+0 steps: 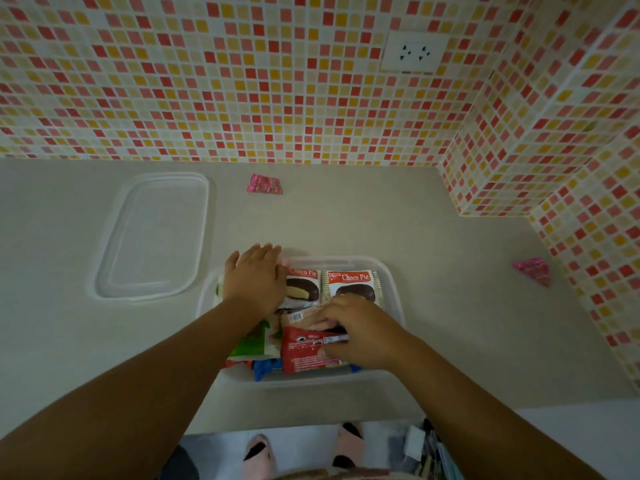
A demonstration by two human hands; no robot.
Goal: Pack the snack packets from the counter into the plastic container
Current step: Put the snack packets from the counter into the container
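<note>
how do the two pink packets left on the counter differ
The far pink packet lies near the tiled back wall, beyond the container; the right pink packet lies near the right-hand wall, level with the container. The far one looks roughly rectangular, the right one more triangular. Both are pink, small, flat on the counter, outside the container and untouched by either hand.

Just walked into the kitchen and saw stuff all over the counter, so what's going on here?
A person is packing snacks into a clear plastic container on the counter. The left hand lies flat on the packets at the far left; the right hand pinches a red packet near the front. Two Choco Pie packets already lie inside. Two pink packets remain out, one by the wall and one at right. The lid lies apart.
</note>
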